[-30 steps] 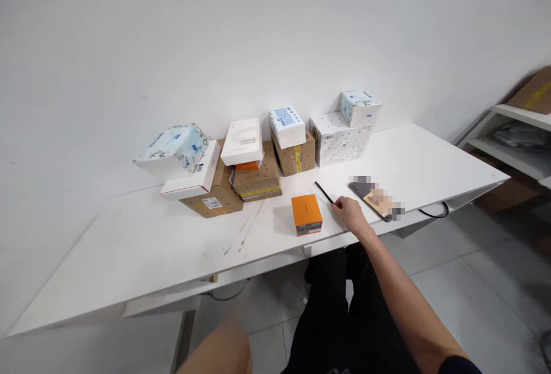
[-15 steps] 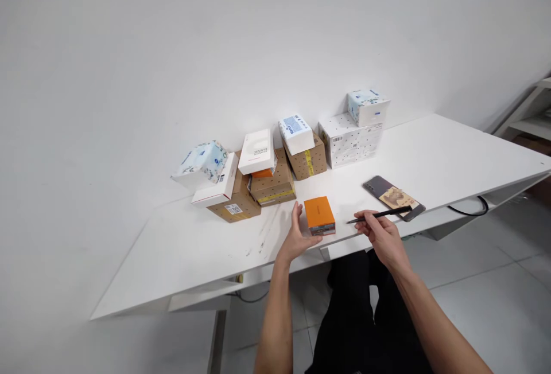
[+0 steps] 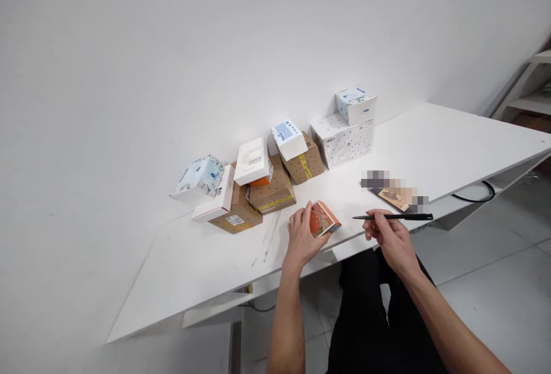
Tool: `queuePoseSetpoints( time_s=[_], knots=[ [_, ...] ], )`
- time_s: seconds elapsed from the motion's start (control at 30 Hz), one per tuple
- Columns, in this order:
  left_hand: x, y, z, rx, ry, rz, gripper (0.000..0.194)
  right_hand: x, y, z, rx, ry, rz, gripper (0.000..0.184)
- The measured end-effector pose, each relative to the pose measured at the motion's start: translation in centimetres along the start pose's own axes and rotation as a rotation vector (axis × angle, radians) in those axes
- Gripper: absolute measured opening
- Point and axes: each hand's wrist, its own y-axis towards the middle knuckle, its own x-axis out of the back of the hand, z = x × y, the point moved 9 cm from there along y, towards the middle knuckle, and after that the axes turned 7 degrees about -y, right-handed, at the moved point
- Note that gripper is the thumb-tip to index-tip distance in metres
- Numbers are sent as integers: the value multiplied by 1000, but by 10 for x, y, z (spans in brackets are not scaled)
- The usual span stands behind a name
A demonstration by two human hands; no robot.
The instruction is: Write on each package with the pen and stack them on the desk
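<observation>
My left hand (image 3: 301, 239) grips a small orange box (image 3: 322, 219) near the table's front edge, thumb on the near side and fingers over the far left side. The box is tilted, and a colourful printed face shows toward me. In my right hand (image 3: 391, 240) a slim black pen (image 3: 402, 217) is pinched between thumb and fingers, its tip pointing left toward the box without touching it. Just behind the pen lies a phone (image 3: 390, 193), partly blurred out.
Along the wall stand brown cardboard boxes (image 3: 271, 190) and a white dotted box (image 3: 346, 141). Tissue packs (image 3: 200, 176) and a white power bank box (image 3: 252, 162) rest on top. Dark scuffs mark the white table (image 3: 181, 271). A black cable (image 3: 477, 195) hangs at the right edge.
My left hand has closed around the orange box and tipped it, so a printed face shows instead of the plain orange top. The pen in my right hand now lies more level. The view has shifted slightly.
</observation>
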Motion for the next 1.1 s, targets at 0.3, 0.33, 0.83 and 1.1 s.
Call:
queuePoseSetpoints(
  time_s=[0.3,0.33,0.83,1.1],
  knots=[
    [-8,-29,45,7,-412,-196,99,-8,-1,9,86,-119,51,18],
    [-11,-33,53,33,-467,-195,101,-11,0,12,94,-125,55,19],
    [-32,-35,74,113,-661,-173,93,-119,9,22,437,-572,409,21],
    [-26,-36,71,137,-595,-182,91,-123,23,-3,328,-737,478,34]
  ],
)
